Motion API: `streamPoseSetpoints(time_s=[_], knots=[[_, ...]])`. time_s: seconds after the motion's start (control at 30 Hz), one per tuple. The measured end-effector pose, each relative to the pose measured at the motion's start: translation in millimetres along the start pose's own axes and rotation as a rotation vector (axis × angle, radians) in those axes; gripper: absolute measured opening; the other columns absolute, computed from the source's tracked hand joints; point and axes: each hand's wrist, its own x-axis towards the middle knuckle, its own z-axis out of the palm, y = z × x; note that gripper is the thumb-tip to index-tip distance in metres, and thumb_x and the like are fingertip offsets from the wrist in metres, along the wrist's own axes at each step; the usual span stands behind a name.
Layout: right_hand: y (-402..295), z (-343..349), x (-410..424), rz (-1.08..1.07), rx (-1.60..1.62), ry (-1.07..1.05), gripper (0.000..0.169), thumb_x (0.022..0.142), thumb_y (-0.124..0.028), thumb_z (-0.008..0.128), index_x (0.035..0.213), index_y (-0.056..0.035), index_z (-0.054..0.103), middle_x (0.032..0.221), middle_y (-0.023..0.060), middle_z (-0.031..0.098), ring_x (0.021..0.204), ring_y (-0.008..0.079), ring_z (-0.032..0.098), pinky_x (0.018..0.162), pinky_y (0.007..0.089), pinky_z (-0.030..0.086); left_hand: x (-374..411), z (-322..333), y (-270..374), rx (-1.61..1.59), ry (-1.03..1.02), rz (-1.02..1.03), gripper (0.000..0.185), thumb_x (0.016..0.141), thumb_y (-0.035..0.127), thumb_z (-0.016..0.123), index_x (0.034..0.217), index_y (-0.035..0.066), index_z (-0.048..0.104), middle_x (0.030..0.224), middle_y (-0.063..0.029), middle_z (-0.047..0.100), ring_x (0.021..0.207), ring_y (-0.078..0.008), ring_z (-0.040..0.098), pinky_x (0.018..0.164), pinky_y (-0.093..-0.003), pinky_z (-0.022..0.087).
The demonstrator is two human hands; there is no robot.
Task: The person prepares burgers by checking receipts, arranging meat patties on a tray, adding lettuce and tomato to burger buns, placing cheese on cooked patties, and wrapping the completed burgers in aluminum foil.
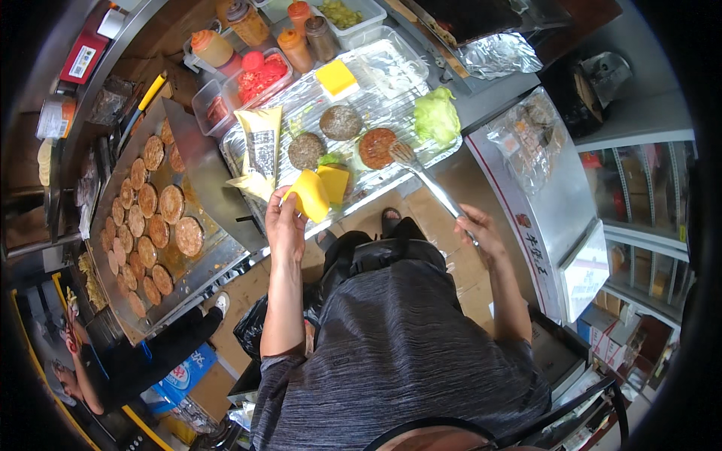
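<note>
My left hand pinches a yellow cheese slice above the front edge of a foil-lined tray. Beside it, another cheese slice lies over some lettuce. In my right hand is the handle of a metal serving fork, whose tines touch a browned patty on the tray. Two dark, floury bun pieces lie behind and to the left. A stack of cheese slices sits farther back. Lettuce leaves rest at the tray's right end, and a printed sauce bag at its left.
At left, a griddle holds several patties. Squeeze bottles, a tub of sliced tomato and a tub of pickles stand behind the tray. A steel counter bears a plastic bag. Another person is at lower left.
</note>
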Motion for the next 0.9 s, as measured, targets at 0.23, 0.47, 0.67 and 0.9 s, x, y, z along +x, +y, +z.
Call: streamPoseSetpoints(time_s=[0.23,0.47,0.67,0.9], knots=[[7.1,-8.8,34.1,0.022,-0.078,-0.132,0.03,0.089,-0.02,0.06,0.113,-0.002,0.06,0.07,-0.0004,0.06,0.052,0.0045,0.05,0.045,0.0192,0.036,27.1,24.8,-27.5,0.058,0.015,0.001,0.016,0.094,0.008,0.052,0.109,0.004,0.051,0.103,-0.0102,0.062,0.092,-0.0174,0.063,0.079,-0.0333,0.054],[4.0,-19.8,38.1,0.031,-0.076,-0.16,0.03,0.09,-0.02,0.061,0.114,-0.002,0.06,0.07,-0.0006,0.06,0.052,0.0046,0.051,0.045,0.0191,0.037,62.4,59.0,-55.8,0.2,-0.033,-0.062,0.015,0.095,0.008,0.05,0.108,0.003,0.054,0.104,-0.0105,0.06,0.091,-0.017,0.061,0.075,-0.0303,0.053],[11.8,-24.0,41.5,0.015,-0.099,-0.13,0.039,0.088,-0.02,0.063,0.122,-0.0014,0.057,0.071,0.0003,0.061,0.053,0.0049,0.052,0.045,0.0188,0.037,92.3,92.8,-80.4,0.619,-0.338,-0.078,0.012,0.091,0.006,0.056,0.101,0.002,0.063,0.087,-0.0025,0.061,0.076,-0.0094,0.059,0.063,-0.0236,0.048],[11.6,-23.3,41.7,-0.007,-0.094,-0.139,0.041,0.088,-0.022,0.064,0.122,-0.0011,0.057,0.07,0.0002,0.061,0.052,0.0048,0.052,0.044,0.0189,0.036,111.6,109.4,-96.1,1.364,-0.19,0.414,0.02,0.08,0.008,0.065,0.099,0.003,0.068,0.101,-0.0159,0.066,0.089,-0.0317,0.063,0.081,-0.0371,0.049]])
